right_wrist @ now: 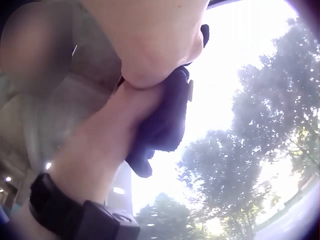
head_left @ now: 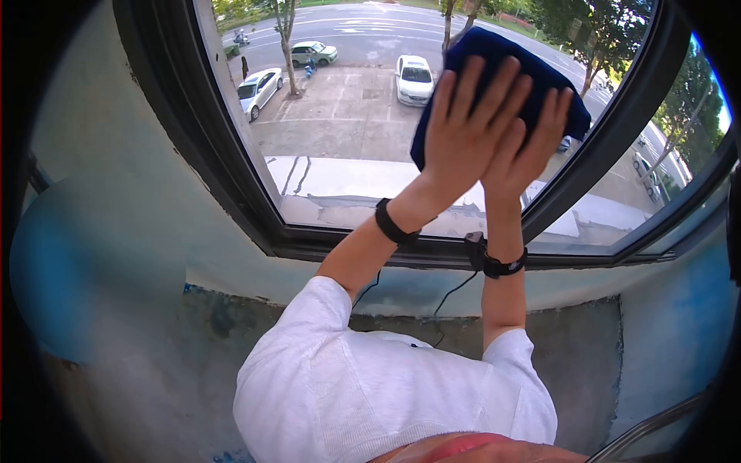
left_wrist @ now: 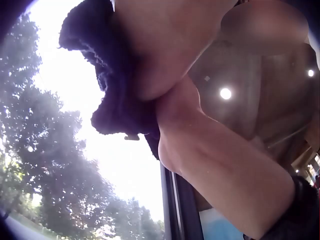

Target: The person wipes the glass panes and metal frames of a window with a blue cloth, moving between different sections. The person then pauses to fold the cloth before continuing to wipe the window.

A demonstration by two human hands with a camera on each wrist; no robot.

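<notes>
A dark blue cloth [head_left: 549, 71] lies spread against the window glass [head_left: 351, 127] in the head view. My left hand [head_left: 463, 135] presses flat on it with straight, spread fingers. Partly beneath that hand, my right hand [head_left: 525, 158] also rests on the cloth, its fingers extended upward. The two hands overlap near the thumbs. From the left wrist view, the bunched lower edge of the cloth [left_wrist: 112, 75] shows beside the heel of my left hand [left_wrist: 160, 45]. In the right wrist view, cloth [right_wrist: 162, 122] hangs below my right hand [right_wrist: 155, 45], fingertips hidden.
A dark window frame [head_left: 386, 245] surrounds the pane, with an upright bar [head_left: 594, 139] right of the hands. Outside are a pale ledge [head_left: 340, 181], parked cars and trees. Black straps circle both wrists, and cables [head_left: 441, 305] hang by the wall below.
</notes>
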